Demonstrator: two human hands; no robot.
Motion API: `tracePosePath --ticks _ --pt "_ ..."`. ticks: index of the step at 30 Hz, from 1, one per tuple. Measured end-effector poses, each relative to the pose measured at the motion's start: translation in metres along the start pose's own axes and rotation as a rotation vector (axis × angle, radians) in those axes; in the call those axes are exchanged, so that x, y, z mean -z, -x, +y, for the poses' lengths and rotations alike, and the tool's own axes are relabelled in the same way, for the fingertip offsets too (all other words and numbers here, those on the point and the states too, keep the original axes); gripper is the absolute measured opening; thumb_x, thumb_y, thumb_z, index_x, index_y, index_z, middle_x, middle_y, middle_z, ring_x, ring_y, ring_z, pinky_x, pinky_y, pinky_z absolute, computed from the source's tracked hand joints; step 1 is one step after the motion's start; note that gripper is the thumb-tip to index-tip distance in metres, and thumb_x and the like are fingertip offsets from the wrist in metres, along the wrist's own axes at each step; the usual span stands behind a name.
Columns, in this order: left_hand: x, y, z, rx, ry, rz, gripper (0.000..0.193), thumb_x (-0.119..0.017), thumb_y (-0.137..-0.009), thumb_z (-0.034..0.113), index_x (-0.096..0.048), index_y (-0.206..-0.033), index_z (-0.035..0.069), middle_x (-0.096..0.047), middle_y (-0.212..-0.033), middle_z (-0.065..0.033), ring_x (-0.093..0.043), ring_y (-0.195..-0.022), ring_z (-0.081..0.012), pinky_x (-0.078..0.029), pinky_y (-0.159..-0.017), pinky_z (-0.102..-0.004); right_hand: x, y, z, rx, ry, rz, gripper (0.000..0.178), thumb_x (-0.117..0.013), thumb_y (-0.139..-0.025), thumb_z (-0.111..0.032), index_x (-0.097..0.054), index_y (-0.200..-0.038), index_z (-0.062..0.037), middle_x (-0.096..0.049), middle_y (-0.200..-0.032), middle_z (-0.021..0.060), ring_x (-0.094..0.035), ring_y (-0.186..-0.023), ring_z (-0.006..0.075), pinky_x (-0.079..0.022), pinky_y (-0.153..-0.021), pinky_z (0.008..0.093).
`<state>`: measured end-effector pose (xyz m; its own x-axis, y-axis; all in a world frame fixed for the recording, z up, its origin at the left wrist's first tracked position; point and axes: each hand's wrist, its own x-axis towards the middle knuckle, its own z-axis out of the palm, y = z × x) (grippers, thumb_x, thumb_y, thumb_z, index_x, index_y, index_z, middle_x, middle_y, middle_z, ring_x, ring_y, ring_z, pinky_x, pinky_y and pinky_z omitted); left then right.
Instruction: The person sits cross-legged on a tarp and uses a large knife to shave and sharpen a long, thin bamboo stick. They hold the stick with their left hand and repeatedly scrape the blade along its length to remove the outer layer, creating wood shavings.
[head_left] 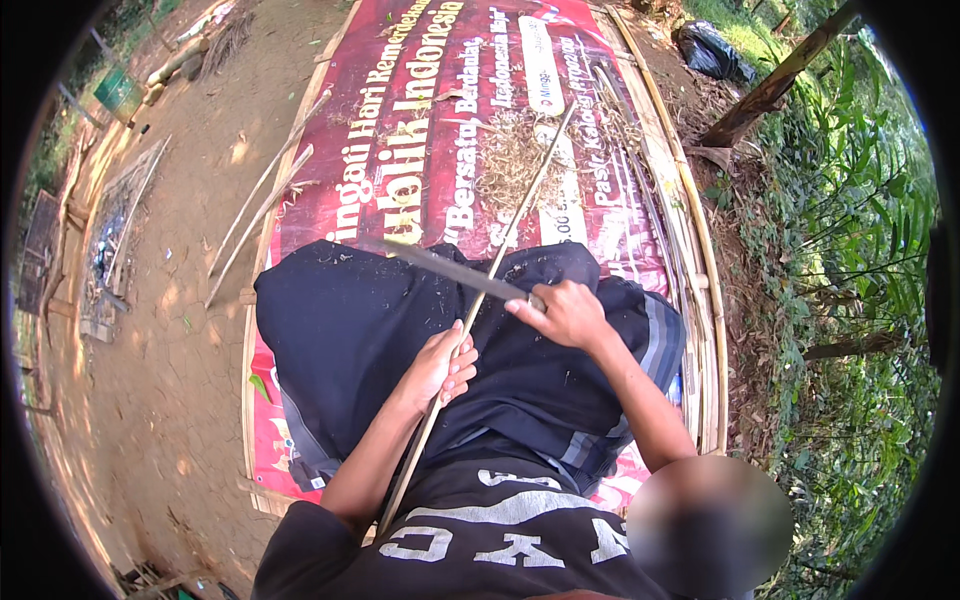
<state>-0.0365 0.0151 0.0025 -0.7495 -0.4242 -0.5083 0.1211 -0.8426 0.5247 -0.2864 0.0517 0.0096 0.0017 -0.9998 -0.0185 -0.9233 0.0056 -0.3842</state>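
A long, thin, pale stick (521, 206) slants from my waist up over my lap to the red banner beyond my knees. My left hand (445, 365) is closed round its lower half, above my dark trousers. In my right hand (562, 312) is a knife (455, 270), gripped by its handle, which the fingers mostly hide. Its long grey blade points left and crosses the stick just above my left hand. The blade's far end is blurred. Whether the edge bites into the stick I cannot tell.
I sit on a bamboo platform (703, 265) covered by a red printed banner (330, 110). Fine shavings (515, 160) lie heaped on it. Loose sticks (262, 215) lean at its left edge. A wooden post (770, 90), a black plastic bag (712, 52) and green plants (860, 230) stand right.
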Motion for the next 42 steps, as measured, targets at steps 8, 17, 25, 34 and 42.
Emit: tracePosePath --ticks 8,17,25,34,42 --pt "-0.022 0.015 -0.007 -0.014 -0.097 0.077 0.039 -0.04 -0.108 0.04 -0.042 -0.082 0.012 -0.031 -0.054 0.007 -0.028 -0.035 -0.0022 -0.028 -0.027 -0.0185 -0.005 -0.006 0.067 -0.252 -0.206 0.112 0.069 -0.05 -0.093 -0.066 -0.069 -0.074 -0.0025 -0.063 -0.065 0.0228 -0.067 -0.071 0.0425 -0.054 -0.066 0.0492" --pt "-0.032 0.012 -0.004 -0.016 -0.05 0.07 0.036 -0.038 -0.109 0.036 -0.042 -0.082 0.012 -0.031 -0.055 0.0073 -0.028 -0.035 -0.0021 -0.027 -0.028 -0.0182 0.009 0.012 0.014 -0.017 -0.175 0.07 0.069 -0.054 -0.089 -0.069 -0.071 -0.071 -0.0044 -0.062 -0.061 0.0207 -0.065 -0.067 0.0416 -0.054 -0.065 0.0494" --pt "-0.042 0.017 -0.005 -0.027 -0.118 0.073 0.037 -0.038 -0.109 0.037 -0.042 -0.083 0.011 -0.031 -0.056 0.0075 -0.029 -0.036 -0.0017 -0.029 -0.028 -0.0179 -0.012 -0.026 0.099 -0.074 -0.068 0.21 0.066 -0.051 -0.092 -0.067 -0.074 -0.087 -0.0049 -0.069 -0.08 0.0228 -0.069 -0.082 0.0406 -0.055 -0.073 0.0494" --pt "-0.043 0.021 -0.004 -0.028 -0.116 0.077 0.037 -0.037 -0.109 0.037 -0.042 -0.084 0.011 -0.032 -0.056 0.0073 -0.029 -0.036 -0.0018 -0.03 -0.029 -0.018 0.039 -0.022 0.061 -0.191 -0.153 -0.041 0.073 -0.051 -0.088 -0.073 -0.072 -0.077 -0.0038 -0.069 -0.078 0.0221 -0.068 -0.082 0.0413 -0.054 -0.08 0.05" --pt "-0.041 0.014 -0.002 -0.014 -0.104 0.066 0.037 -0.038 -0.109 0.038 -0.042 -0.086 0.01 -0.032 -0.057 0.0075 -0.03 -0.038 -0.0015 -0.03 -0.03 -0.0179 0.015 -0.023 0.083 -0.212 -0.251 0.054 0.071 -0.054 -0.089 -0.07 -0.069 -0.073 -0.0029 -0.067 -0.073 0.0226 -0.067 -0.08 0.0423 -0.053 -0.076 0.0501"
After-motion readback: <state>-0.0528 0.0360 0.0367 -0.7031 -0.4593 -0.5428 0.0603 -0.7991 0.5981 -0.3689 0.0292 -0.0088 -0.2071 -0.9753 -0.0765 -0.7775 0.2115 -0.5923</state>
